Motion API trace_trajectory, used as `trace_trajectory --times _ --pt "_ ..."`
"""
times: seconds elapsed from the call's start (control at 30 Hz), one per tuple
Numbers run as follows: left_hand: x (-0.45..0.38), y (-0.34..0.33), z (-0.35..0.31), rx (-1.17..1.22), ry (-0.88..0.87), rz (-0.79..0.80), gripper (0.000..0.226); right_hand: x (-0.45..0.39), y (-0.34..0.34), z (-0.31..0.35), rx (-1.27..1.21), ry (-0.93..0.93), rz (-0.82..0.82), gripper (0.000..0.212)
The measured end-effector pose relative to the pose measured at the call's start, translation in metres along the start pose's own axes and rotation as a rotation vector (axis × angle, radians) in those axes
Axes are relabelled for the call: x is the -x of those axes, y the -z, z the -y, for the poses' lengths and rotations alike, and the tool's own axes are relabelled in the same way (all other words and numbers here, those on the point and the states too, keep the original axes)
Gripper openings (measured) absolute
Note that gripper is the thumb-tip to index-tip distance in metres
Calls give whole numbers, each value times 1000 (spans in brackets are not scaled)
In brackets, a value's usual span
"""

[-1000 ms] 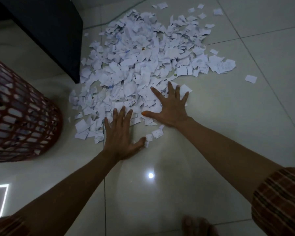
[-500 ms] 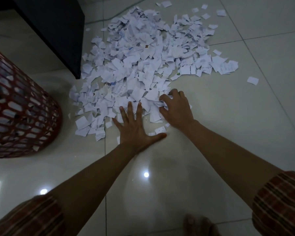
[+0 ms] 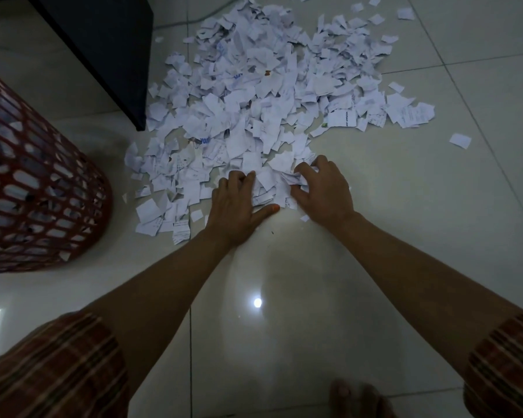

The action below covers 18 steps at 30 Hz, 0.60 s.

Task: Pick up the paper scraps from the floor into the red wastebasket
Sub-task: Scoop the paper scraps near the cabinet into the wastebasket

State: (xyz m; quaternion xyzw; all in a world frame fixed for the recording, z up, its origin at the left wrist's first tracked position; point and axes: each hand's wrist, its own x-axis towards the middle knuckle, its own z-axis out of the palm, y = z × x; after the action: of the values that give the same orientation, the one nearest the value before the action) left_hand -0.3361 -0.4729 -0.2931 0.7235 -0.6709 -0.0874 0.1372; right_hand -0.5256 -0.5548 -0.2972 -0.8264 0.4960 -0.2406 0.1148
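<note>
On the floor (image 3: 375,236) just beside the red wastebasket (image 3: 43,188), a wide heap of paper scraps (image 3: 269,86) spreads away from the person, its near-left edge reaching close to the wastebasket's base and its far side running off toward the top of the view, past the corner of a dark cabinet (image 3: 103,40). Both hands work at the edge of the heap farthest from that cabinet. The left hand (image 3: 236,203) lies palm down with its fingers curled into the scraps and its thumb stretched flat along the tile; the right hand (image 3: 323,188) faces it, fingers bent and bunching a wad of crumpled pieces between the two palms. Both sets of fingers are closed on paper, gathering rather than lifting. These scraps look feather-light, limp and loose, so a pinch on one piece would likely carry little; the better hold is probably a two-handed scoop, pressing the pile together from both sides and sliding the fingertips under the lowest layer where it meets the smooth, glossy tile. Flat pieces may cling to that slick surface and slip out of a loose grip, so a firm squeeze seems wise. Nothing here is fragile; crushing helps. A few stray scraps (image 3: 460,140) lie well apart from the heap, on the side away from the wastebasket, and would need separate picking. White paper already shows through the wastebasket's mesh.
</note>
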Motion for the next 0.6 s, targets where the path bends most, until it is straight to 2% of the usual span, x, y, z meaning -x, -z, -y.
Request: trace_trajectory --times 0.13,0.27,0.4,0.6 --pt "-5 3 5 61 -59 -43 67 2 -1 0 -2 15 -26 20" --pt "-10 6 6 40 -152 -62 39 4 1 2 -5 82 -84 28" --pt "-15 6 9 -16 -226 -50 15 5 1 3 -14 126 -97 24" --pt "-23 9 5 -84 -187 38 27 6 5 -4 -44 164 -30 19"
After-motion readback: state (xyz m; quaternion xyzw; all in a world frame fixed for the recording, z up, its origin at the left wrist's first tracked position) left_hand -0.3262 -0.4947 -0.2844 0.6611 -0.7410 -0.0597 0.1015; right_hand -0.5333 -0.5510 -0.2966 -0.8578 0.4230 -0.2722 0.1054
